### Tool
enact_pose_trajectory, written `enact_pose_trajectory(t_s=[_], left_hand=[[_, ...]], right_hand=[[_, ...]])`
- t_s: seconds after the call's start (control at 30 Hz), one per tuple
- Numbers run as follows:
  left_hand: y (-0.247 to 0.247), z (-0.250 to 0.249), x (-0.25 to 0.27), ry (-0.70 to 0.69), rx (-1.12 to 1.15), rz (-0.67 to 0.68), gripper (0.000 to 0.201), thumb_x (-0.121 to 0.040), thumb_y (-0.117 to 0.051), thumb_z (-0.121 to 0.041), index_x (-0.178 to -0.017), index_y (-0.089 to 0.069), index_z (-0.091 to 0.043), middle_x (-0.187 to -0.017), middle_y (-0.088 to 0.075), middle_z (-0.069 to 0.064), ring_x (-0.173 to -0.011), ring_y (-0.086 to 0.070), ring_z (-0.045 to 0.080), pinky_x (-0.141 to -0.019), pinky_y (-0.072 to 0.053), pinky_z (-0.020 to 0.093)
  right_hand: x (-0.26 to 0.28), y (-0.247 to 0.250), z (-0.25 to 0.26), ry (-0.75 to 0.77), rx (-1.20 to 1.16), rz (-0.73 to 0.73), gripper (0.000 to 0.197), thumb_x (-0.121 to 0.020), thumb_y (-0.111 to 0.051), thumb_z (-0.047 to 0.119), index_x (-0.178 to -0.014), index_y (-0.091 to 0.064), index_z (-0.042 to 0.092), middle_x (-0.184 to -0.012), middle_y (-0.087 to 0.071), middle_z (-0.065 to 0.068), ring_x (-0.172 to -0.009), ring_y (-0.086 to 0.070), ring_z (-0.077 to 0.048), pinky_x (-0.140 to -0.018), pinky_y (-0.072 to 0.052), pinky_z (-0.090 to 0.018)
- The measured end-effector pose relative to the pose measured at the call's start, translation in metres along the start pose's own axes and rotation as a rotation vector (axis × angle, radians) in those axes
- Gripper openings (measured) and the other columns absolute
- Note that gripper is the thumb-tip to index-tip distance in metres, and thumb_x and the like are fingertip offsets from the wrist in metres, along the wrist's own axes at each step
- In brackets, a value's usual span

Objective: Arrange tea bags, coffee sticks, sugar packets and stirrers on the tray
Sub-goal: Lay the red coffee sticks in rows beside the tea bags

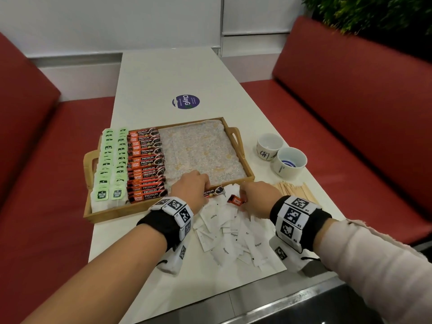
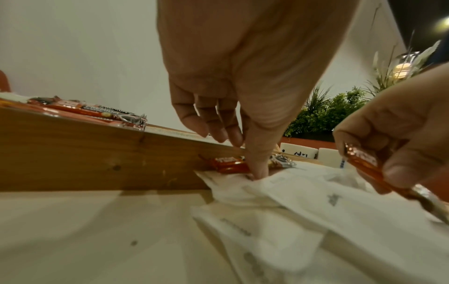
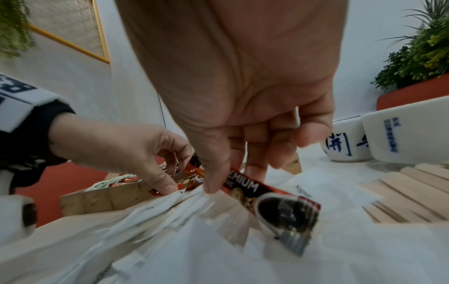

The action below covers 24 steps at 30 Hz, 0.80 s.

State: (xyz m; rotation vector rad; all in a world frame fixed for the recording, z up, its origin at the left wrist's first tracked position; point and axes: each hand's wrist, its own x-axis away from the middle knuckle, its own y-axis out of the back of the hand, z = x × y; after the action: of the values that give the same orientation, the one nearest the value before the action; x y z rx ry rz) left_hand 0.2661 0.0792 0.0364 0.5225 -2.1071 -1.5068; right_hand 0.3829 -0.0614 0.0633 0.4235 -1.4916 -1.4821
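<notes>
From your head view, the wooden tray (image 1: 240, 146) sits on the white worktop (image 1: 163, 73), with green tea bags (image 1: 109, 164) in two columns at its far-left end and coffee sticks (image 1: 146, 164) stacked just beside them; the rest of the tray's patterned liner is bare. Your left hand (image 1: 190, 189) reaches over the tray's near rim onto one loose coffee stick (image 1: 214, 192) lying against that rim. Your right hand (image 1: 258, 198), just right of it, holds a second coffee stick (image 1: 237, 200) above the pile of white sugar packets (image 1: 230, 235) in front of the tray. Wooden stirrers (image 1: 295, 189) lie off the tray's near-right corner, and two white cups (image 1: 280, 155) stand beside its right handle. In your left wrist view, your left fingers (image 2: 258, 165) curl down and pinch the stick at the tray wall. In your right wrist view, your right fingers (image 3: 213, 173) curl round the second stick, thumb on top, its far end over the sugar packets.
</notes>
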Motion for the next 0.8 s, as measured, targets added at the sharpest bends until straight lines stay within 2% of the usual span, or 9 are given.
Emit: enact_pose_trajectory(t_s=[0.13, 0.3, 0.43, 0.53, 0.63, 0.8], left_hand=[[0.0, 0.0, -0.002, -0.016, -0.037, -0.017, 0.024, -0.083, -0.064, -0.022, -0.104, -0.054, -0.027, -0.107, -0.051, -0.004, -0.104, -0.049, 0.019, -0.076, -0.04, 0.031], [0.0, 0.0, -0.002, -0.022, -0.078, 0.008, 0.027, -0.085, -0.059, -0.024, -0.111, -0.056, -0.028, -0.109, -0.055, -0.003, -0.105, -0.051, 0.02, -0.082, -0.045, 0.034], [0.001, 0.001, -0.003, -0.027, -0.105, 0.016, 0.026, -0.086, -0.057, -0.025, -0.112, -0.058, -0.029, -0.11, -0.056, -0.002, -0.105, -0.052, 0.021, -0.083, -0.047, 0.035], [0.001, 0.001, -0.003, -0.042, -0.116, 0.001, 0.024, -0.089, -0.054, -0.024, -0.112, -0.059, -0.028, -0.109, -0.057, -0.002, -0.104, -0.053, 0.021, -0.08, -0.046, 0.034], [0.002, 0.0, -0.002, -0.047, -0.125, -0.029, 0.027, -0.092, -0.05, -0.023, -0.115, -0.062, -0.03, -0.108, -0.061, -0.001, -0.101, -0.057, 0.022, -0.075, -0.046, 0.033], [0.006, 0.0, 0.002, -0.056, -0.12, -0.076, 0.03, -0.093, -0.049, -0.026, -0.118, -0.065, -0.029, -0.103, -0.067, 0.001, -0.095, -0.062, 0.022, -0.066, -0.042, 0.027]], right_hand=[[-0.001, 0.001, -0.003, -0.011, -0.043, -0.027, 0.018, -0.086, -0.065, 0.029, -0.097, -0.056, 0.018, -0.09, -0.053, 0.001, -0.082, -0.049, -0.018, -0.068, -0.036, -0.027], [-0.003, 0.004, -0.007, -0.013, -0.096, -0.073, 0.018, -0.085, -0.066, 0.029, -0.089, -0.05, 0.021, -0.09, -0.058, 0.0, -0.08, -0.052, -0.019, -0.057, -0.034, -0.024], [-0.004, 0.005, -0.007, -0.016, -0.142, -0.09, 0.018, -0.086, -0.065, 0.03, -0.091, -0.05, 0.022, -0.093, -0.059, 0.0, -0.082, -0.053, -0.019, -0.066, -0.038, -0.027], [-0.004, 0.005, -0.005, -0.014, -0.149, -0.101, 0.018, -0.088, -0.062, 0.031, -0.099, -0.054, 0.019, -0.095, -0.061, -0.001, -0.084, -0.054, -0.019, -0.068, -0.04, -0.028], [-0.005, 0.005, -0.003, -0.016, -0.164, -0.109, 0.02, -0.091, -0.057, 0.031, -0.106, -0.057, 0.017, -0.093, -0.059, -0.002, -0.083, -0.054, -0.019, -0.069, -0.041, -0.029], [-0.007, 0.006, 0.002, -0.023, -0.193, -0.095, 0.018, -0.094, -0.054, 0.03, -0.104, -0.057, 0.016, -0.087, -0.056, -0.002, -0.082, -0.053, -0.02, -0.069, -0.041, -0.029]])
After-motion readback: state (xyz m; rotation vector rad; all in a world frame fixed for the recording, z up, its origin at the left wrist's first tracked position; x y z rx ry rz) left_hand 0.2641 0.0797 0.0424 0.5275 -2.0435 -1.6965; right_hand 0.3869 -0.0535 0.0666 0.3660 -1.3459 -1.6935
